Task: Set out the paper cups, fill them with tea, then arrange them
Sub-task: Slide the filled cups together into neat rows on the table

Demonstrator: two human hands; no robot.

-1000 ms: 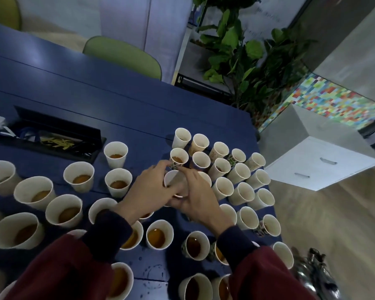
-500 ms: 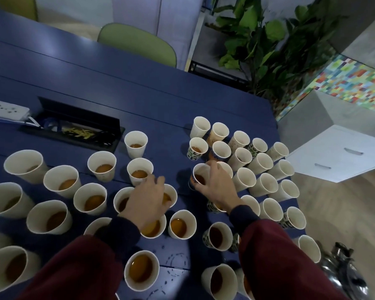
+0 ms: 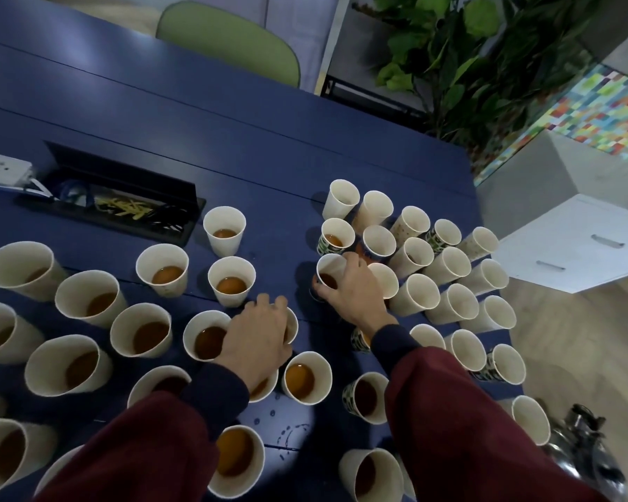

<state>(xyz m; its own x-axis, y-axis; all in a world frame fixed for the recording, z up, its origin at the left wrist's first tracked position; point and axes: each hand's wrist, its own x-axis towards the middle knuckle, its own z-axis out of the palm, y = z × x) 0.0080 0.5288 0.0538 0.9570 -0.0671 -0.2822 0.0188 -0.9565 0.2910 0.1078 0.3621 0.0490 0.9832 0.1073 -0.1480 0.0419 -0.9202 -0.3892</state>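
Many white paper cups (image 3: 224,219) hold amber tea (image 3: 167,275); right grip (image 3: 352,298) clasps one; left grip (image 3: 260,338) covers another, hold unclear.

The right hand (image 3: 354,297) reached toward 11 o'clock and gripped a cup (image 3: 329,275) at its rim, thumb at 8 o'clock, fingers at 1. The left hand (image 3: 258,342), pointing to 1 o'clock, lay palm down, fingers bent over a second cup (image 3: 291,326), its grip hidden.

table (image 3: 232,132) navy. paper cups (image 3: 77,288) cream inside and out, a few like this printed cup (image 3: 322,248) green/black pattern. tea (image 3: 167,275) amber. sleeves (image 3: 450,411) maroon, cuffs (image 3: 214,393) navy. chair (image 3: 229,41) green.
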